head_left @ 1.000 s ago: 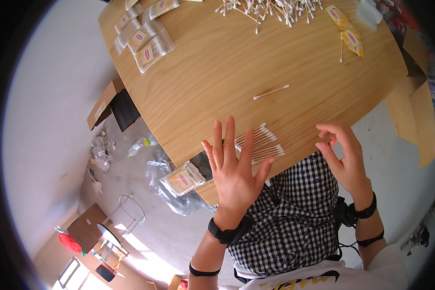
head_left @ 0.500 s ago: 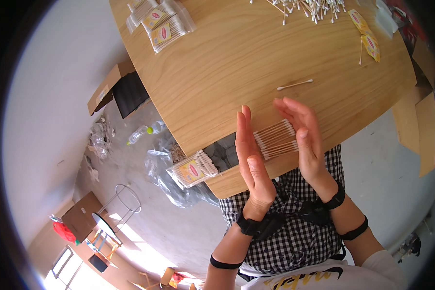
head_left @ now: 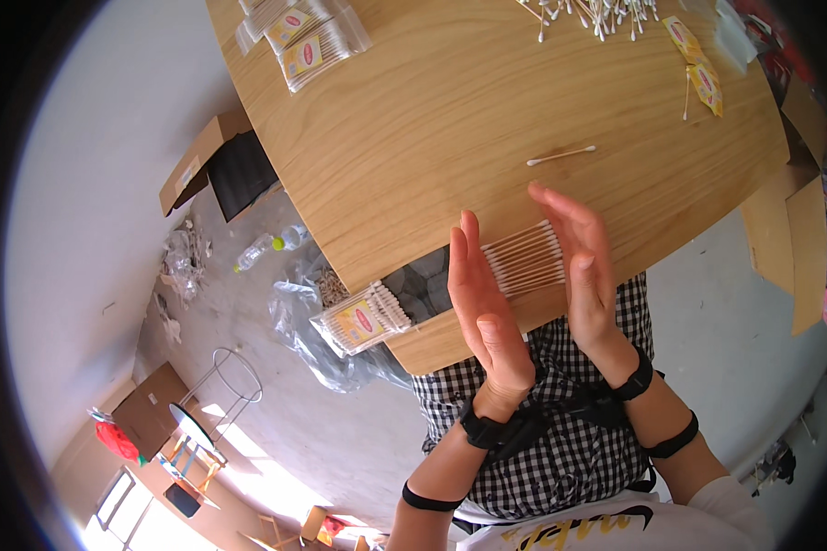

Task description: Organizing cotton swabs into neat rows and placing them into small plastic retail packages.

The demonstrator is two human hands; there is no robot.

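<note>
A row of cotton swabs (head_left: 527, 260) lies side by side on the table near its front edge. My left hand (head_left: 489, 317) stands on edge at the row's left ends, its fingers stretched out. At the other ends my right hand (head_left: 590, 280) is held upright, fingers extended, its palm facing the left one. The swabs lie between the two palms, and neither hand grips them. Left of my left hand is a dark grey lumpy pad (head_left: 423, 286), partly covered by that hand. Beside it a clear bag filled with swabs (head_left: 363, 320) lies at the table's corner.
A single swab (head_left: 560, 156) lies farther in on the table (head_left: 413, 138). Filled swab packs (head_left: 320, 53) sit at the far left, a loose swab pile (head_left: 602, 16) at the far side, yellow labels (head_left: 705, 89) at right. Cardboard boxes (head_left: 770, 241) and a stool (head_left: 239, 375) stand around.
The swabs between my palms lie more evenly in line. My left hand has shifted slightly right and nearer; my right fingers have changed position a little.
</note>
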